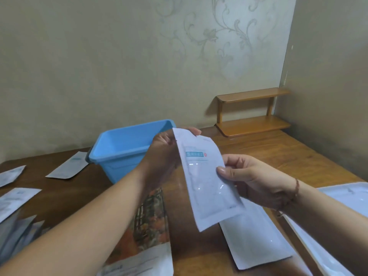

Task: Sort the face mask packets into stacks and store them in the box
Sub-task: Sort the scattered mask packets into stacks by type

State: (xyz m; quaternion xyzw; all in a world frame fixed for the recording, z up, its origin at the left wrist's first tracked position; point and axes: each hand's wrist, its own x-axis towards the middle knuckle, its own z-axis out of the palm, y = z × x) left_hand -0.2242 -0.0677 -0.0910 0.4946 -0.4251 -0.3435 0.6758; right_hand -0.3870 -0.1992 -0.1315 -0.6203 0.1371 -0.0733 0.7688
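I hold a long white face mask packet [207,182] with a teal label up in the air over the table. My left hand [165,154] grips its far top end, my right hand [253,180] pinches its right edge with the thumb on the front. The blue plastic box [119,154] stands behind my left hand, open on top; its visible part holds nothing. Another white packet [256,240] lies flat on the table just below the held one. A packet with an orange floral print [147,232] lies under my left forearm.
Several loose white packets lie at the left: one beside the box [68,166], others at the left edge [12,200]. More white packets sit at the right edge [346,196]. A small two-tier wooden shelf [253,112] stands at the back right corner of the wooden table [288,156].
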